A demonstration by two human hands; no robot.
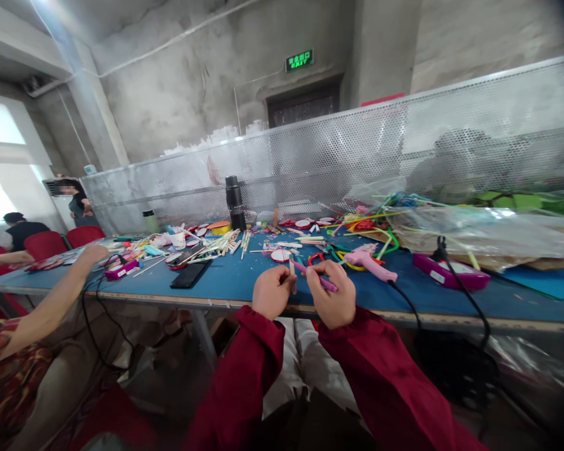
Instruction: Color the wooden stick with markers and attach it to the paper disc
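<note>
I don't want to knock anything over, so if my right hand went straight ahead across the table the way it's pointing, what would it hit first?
Probably the pink glue gun, lying just beyond your right hand, which grips a purple stick. Depth is hard to judge.

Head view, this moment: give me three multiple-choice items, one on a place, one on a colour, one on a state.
1. Where does the pink glue gun lie?
A. on the blue table, just right of the hands
B. on the floor
C. on a red chair

2. What colour is the stick in the right hand?
A. green
B. purple-pink
C. black

3. How is the left hand?
A. flat on the table
B. closed on a thin pale stick
C. hanging at the side

Key: 1 A, it rests on the tabletop; 2 B, the purple stick juts from the fingers; 3 B, the fingers pinch it.
</note>
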